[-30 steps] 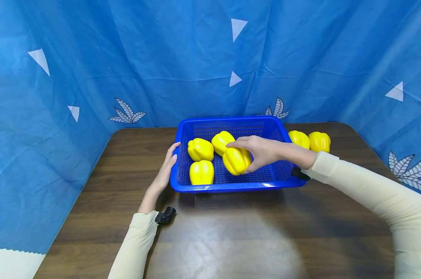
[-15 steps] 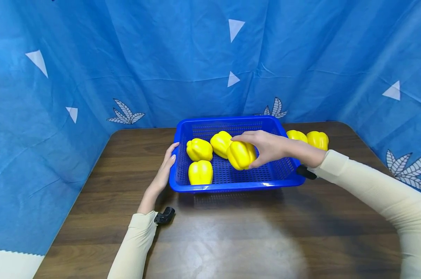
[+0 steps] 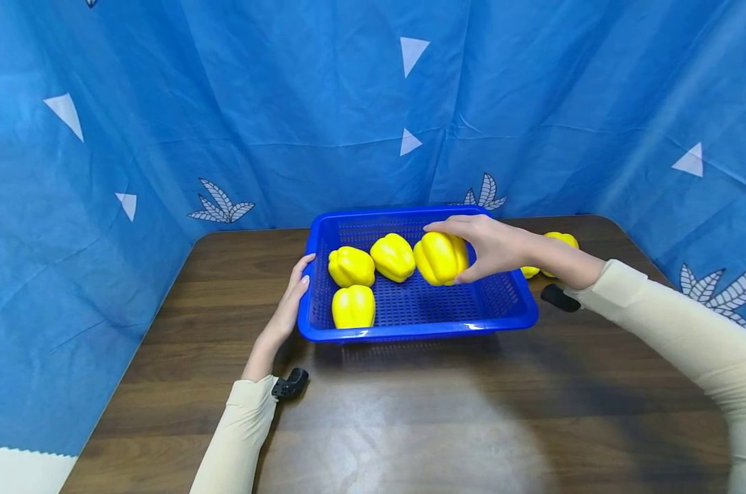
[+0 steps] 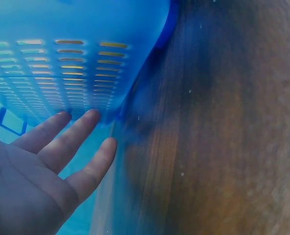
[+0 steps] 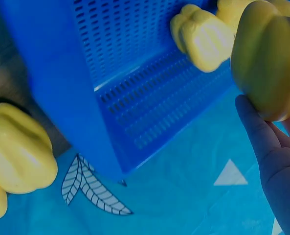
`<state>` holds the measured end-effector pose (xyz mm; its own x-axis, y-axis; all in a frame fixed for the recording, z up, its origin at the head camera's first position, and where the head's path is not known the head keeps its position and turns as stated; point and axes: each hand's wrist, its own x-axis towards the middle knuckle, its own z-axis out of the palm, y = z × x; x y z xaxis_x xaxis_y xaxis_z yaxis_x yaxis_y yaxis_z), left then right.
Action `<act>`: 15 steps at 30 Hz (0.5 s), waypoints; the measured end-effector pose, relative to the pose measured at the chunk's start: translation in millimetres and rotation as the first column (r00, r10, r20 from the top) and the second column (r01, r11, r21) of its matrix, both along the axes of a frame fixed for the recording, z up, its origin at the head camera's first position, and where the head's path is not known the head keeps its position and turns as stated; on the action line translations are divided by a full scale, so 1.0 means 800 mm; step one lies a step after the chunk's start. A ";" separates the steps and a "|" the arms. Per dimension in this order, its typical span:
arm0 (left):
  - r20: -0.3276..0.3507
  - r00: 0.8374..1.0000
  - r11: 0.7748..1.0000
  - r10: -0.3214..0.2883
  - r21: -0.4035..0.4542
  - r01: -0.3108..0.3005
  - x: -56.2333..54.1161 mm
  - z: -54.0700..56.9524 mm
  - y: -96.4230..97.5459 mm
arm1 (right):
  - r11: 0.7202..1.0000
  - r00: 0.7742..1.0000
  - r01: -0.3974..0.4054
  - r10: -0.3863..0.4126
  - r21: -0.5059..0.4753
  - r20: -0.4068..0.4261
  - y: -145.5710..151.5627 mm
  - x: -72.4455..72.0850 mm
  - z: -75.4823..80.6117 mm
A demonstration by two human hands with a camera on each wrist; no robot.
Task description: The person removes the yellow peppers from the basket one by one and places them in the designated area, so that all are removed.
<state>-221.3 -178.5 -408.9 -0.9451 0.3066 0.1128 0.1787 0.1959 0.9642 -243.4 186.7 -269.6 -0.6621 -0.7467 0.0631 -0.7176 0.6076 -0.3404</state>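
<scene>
A yellow bell pepper (image 3: pixel 437 261) is held up over the right half of a blue plastic basket (image 3: pixel 418 331). It is gripped by the right hand (image 3: pixel 495 241), with the fingers curled along its far side and the thumb pressed to its near side. In the head view, a narrow gap is seen between it and the nearest pepper in the basket.

The outside of the basket's left wall is touched by the left hand (image 3: pixel 287 304), whose fingers are stretched out, spread slightly apart and not closed round anything. The hands are set well apart, with the basket's left half lying between them.

Three more yellow bell peppers are contained in the left half of the basket: a rear-left pepper (image 3: pixel 351 266), a middle pepper (image 3: pixel 393 257) and a front pepper (image 3: pixel 353 307). They are grouped closely; whether they touch cannot be told.

To the right of the basket, two peppers are placed side by side on the wooden surface (image 3: pixel 373 412): an outer pepper (image 3: pixel 561 239) and an inner pepper (image 3: pixel 530 272), both partly hidden by the right forearm in the head view. Cream sleeves (image 3: pixel 675 336) are worn on both arms, and a black device (image 3: pixel 291 384) is carried at each wrist. The surface is backed by a blue cloth (image 3: pixel 323 96) printed with white triangles and leaves.
</scene>
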 end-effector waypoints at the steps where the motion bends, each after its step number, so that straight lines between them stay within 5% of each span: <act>1: 0.000 1.000 1.000 0.000 0.000 0.000 0.000 -0.001 0.000 | 1.000 1.000 0.009 -0.009 -0.003 -0.001 0.002 0.000 0.002; 15: -0.014 1.000 1.000 0.002 -0.006 -0.002 -0.001 -0.002 0.000 | 0.997 0.993 0.074 -0.075 -0.014 -0.090 0.045 0.007 0.019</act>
<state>-221.7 -178.8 -410.6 -0.9441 0.3052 0.1242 0.1917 0.2022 0.9604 -237.8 223.0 -254.2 -0.7071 -0.6945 0.1331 -0.6987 0.6572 -0.2826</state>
